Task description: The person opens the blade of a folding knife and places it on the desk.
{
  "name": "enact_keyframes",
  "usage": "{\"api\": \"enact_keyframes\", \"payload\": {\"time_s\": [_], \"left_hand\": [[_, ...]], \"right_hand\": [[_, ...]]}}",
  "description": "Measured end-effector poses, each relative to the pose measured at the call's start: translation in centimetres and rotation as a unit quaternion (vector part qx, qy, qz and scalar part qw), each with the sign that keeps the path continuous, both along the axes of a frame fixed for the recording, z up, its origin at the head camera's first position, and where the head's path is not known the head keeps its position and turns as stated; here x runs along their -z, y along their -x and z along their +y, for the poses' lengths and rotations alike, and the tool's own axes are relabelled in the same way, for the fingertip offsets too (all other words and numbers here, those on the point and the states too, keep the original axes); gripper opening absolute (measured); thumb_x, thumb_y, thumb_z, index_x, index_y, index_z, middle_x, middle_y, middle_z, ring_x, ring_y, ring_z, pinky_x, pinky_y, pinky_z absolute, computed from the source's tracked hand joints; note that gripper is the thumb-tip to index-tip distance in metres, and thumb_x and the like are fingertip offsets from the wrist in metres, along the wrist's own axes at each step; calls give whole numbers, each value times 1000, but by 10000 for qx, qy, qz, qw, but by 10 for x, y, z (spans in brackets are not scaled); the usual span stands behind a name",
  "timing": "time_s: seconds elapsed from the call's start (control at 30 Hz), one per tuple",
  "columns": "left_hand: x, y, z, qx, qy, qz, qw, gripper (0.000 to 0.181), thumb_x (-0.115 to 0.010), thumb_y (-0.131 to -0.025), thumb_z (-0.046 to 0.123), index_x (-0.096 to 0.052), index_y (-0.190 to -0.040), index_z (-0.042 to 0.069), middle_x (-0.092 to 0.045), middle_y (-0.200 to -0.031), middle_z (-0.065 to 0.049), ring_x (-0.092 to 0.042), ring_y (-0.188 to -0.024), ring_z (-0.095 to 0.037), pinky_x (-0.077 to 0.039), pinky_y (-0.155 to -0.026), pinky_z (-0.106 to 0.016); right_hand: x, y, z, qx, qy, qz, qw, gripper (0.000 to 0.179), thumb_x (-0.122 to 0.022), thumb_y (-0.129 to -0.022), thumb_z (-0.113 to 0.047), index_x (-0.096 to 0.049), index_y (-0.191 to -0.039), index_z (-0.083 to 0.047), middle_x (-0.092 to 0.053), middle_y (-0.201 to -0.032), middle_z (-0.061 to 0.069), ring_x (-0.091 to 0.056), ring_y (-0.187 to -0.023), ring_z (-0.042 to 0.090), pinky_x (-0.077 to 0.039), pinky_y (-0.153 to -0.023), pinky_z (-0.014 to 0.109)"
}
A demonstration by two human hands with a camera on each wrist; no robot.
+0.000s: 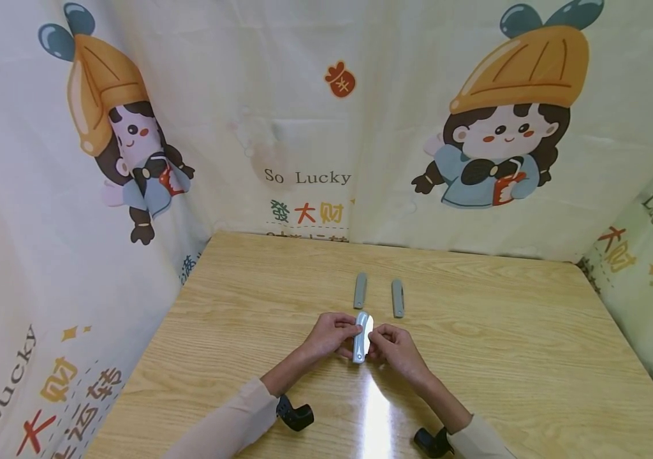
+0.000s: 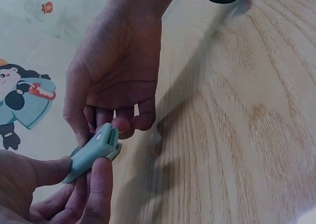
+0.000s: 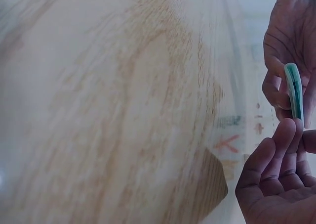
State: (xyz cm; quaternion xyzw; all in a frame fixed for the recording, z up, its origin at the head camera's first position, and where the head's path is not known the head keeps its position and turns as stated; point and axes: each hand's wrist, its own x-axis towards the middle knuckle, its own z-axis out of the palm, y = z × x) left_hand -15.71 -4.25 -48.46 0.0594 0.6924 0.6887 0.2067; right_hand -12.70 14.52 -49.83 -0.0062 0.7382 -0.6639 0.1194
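A folding knife (image 1: pixel 359 344) with a pale grey-green handle is held above the table, its bright blade (image 1: pixel 369 333) partly swung out to the right. My left hand (image 1: pixel 332 333) grips the handle from the left; in the left wrist view the thumb lies on one side of the handle (image 2: pixel 89 157) and fingers on the other. From the right, my right hand (image 1: pixel 396 350) pinches at the blade. The right wrist view catches the knife (image 3: pixel 293 88) nearly edge-on between both hands. Some fingertips are hidden behind it.
Two closed grey-green folding knives lie just beyond the hands on the wooden table (image 1: pixel 504 331), one to the left (image 1: pixel 360 291) and one to the right (image 1: pixel 398 298). A printed curtain (image 1: pixel 303 127) hangs behind the table and along its sides.
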Motion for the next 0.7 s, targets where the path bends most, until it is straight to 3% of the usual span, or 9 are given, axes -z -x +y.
{"api": "enact_keyframes", "payload": {"time_s": [0.3,0.57,0.7], "left_hand": [[2,0,1,88,-32,5,10000,26,-65,-99,5,-64,-116,-14,-72,-97,-17,-69,-77,-21,-60,-59,-37],[1,2,-5,182,107,83,9997,28,-64,-99,4,-64,-120,-15,-72,-97,-18,-69,-78,-23,-59,-57,-32],[0,1,-6,261,83,-31,9996,29,-65,-99,5,-65,-120,-14,-72,-95,-15,-68,-77,-22,-59,-57,-32]], "right_hand": [[-1,-2,3,-11,54,-64,10000,23,-59,-104,-14,-63,-99,8,-66,-80,10,-63,-71,21,-53,-61,29],[-1,7,9,-89,232,78,9997,34,-57,-106,-21,-64,-113,11,-69,-92,14,-67,-80,23,-58,-71,33],[1,10,8,-195,385,58,9991,36,-58,-106,-21,-62,-116,14,-69,-89,12,-67,-77,18,-59,-70,32]]}}
